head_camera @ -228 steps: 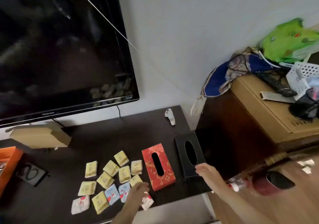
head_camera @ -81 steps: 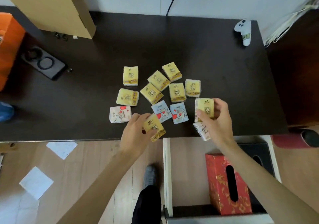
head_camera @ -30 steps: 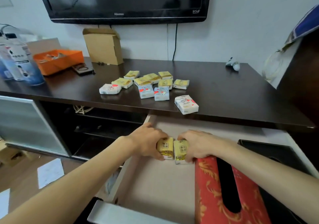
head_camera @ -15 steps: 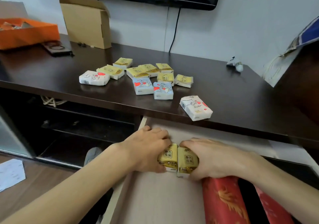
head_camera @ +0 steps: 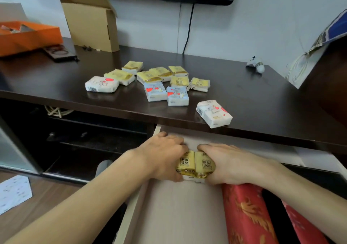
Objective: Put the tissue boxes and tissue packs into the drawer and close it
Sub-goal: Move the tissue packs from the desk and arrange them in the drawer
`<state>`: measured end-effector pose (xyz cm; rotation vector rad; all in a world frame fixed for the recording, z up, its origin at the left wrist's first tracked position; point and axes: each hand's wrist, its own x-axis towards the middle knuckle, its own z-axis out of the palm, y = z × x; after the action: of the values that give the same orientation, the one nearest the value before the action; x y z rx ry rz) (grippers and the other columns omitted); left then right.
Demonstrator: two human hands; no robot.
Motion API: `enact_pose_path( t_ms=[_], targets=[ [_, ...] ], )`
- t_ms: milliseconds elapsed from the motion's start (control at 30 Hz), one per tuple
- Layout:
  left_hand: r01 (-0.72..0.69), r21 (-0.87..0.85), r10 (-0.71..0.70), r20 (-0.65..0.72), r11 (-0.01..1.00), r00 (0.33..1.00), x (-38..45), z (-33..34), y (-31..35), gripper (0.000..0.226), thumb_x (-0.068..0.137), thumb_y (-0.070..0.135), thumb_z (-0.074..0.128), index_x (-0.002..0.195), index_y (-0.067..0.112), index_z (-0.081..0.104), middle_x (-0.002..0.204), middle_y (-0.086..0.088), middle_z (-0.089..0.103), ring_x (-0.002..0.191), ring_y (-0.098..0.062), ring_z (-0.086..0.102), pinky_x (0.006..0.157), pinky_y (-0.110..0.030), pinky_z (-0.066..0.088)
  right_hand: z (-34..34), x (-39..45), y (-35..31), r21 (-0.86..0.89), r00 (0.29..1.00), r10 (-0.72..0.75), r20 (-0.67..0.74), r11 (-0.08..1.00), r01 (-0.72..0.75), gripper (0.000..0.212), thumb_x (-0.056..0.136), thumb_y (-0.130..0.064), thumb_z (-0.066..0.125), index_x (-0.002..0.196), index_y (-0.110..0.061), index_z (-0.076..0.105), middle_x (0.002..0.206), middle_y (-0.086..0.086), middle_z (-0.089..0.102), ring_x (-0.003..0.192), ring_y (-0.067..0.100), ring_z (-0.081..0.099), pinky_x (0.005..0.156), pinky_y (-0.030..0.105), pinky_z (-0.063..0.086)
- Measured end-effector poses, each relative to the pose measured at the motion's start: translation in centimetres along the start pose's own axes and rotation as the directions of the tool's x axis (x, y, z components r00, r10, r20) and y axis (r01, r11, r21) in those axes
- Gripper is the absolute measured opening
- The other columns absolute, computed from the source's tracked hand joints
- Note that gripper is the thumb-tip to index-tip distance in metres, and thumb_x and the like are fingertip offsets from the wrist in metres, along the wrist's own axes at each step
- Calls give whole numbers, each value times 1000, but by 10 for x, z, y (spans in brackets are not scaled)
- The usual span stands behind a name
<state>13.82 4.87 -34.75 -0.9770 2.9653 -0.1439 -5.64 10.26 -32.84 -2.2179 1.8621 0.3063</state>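
Inside the open pale drawer (head_camera: 174, 211), my left hand (head_camera: 162, 154) grips a yellow tissue pack (head_camera: 185, 164) and my right hand (head_camera: 226, 164) grips a second yellow pack (head_camera: 205, 165); the two packs stand side by side, touching. A red tissue box (head_camera: 246, 213) lies in the drawer under my right forearm, and the black box to its right is mostly hidden. Several yellow, blue and white tissue packs (head_camera: 155, 80) lie on the dark tabletop (head_camera: 56, 82). One white pack (head_camera: 214, 113) sits near the table's front edge above the drawer.
A brown cardboard box (head_camera: 90, 22) and an orange tray (head_camera: 28, 37) stand at the back left, with a dark flat device (head_camera: 60, 53) beside them. A small white gadget (head_camera: 256, 65) lies at the back right. Open shelves (head_camera: 84, 136) sit left of the drawer.
Both hands carried their yellow packs from the tabletop down into the drawer. Over the last second they hold the packs together near the drawer's back with almost no shift.
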Motion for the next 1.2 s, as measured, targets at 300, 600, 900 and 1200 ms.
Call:
enact_pose_path(
  t_ms=[300, 600, 900, 1200],
  targets=[
    [72, -75, -85, -185, 995, 979, -31, -42, 10, 59, 84, 74, 35, 119, 34, 60, 106, 13, 62, 99, -12, 59, 80, -33, 47, -37, -74, -14, 38, 942, -27, -335, 998, 42, 58, 75, -73, 44, 129, -50, 42, 119, -28, 58, 105, 5, 61, 85, 37, 50],
    [290, -315, -413, -459, 904, 787, -20, -62, -29, 41, 95, 42, 49, 132, 27, 58, 134, 13, 55, 125, -6, 46, 89, -29, 48, -76, -32, 18, 140, 846, -41, -531, 981, 135, 37, 91, -40, 63, 128, -41, 59, 128, -25, 55, 116, 6, 48, 87, 35, 47],
    [425, -359, -543, -356, 831, 761, 3, -47, -69, 45, 99, 42, 47, 138, 22, 55, 143, 7, 51, 128, -13, 46, 93, -32, 46, -76, 22, 46, 173, 866, 85, -492, 985, 1, 49, 91, -52, 58, 138, -37, 54, 141, -16, 51, 125, 14, 46, 83, 39, 44],
    [371, -380, -506, -361, 847, 784, 47, -90, -91, 35, 94, 37, 53, 125, 24, 65, 135, 4, 59, 120, -15, 55, 88, -31, 46, -129, 87, 56, 281, 853, 101, -512, 958, 55, 26, 95, -42, 60, 116, -29, 69, 118, -8, 59, 108, 17, 55, 84, 38, 45]
  ],
)
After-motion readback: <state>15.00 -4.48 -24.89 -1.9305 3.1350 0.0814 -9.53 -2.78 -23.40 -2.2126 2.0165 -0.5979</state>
